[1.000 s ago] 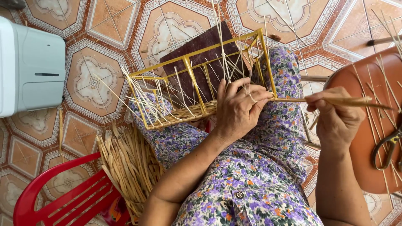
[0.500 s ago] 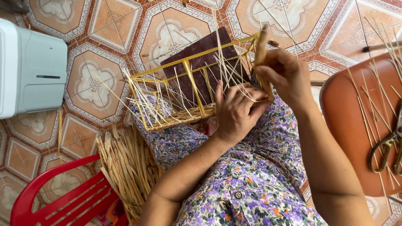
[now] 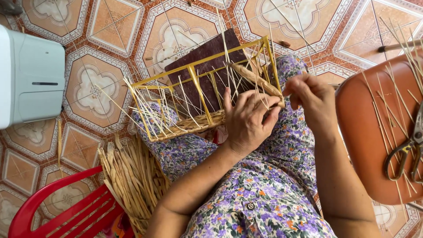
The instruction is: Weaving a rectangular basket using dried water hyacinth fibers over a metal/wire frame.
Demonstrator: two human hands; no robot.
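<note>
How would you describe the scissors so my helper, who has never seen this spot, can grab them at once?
Start at the orange-brown stool seat on the right side of the view, strewn with thin pale straws. The scissors lie near its right edge. They are the only dark metal thing there, with looped handles, unlike the straws around them.

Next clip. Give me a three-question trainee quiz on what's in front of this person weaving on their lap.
1. True or false: the left hand rests on the yellow wire frame.
2. Where are the scissors? A) on the orange stool B) on the red plastic chair C) on the tiled floor
3. What does the right hand pinch?

Key:
1. True.
2. A.
3. The end of a twisted straw cord lying across the frame's corner.
</note>
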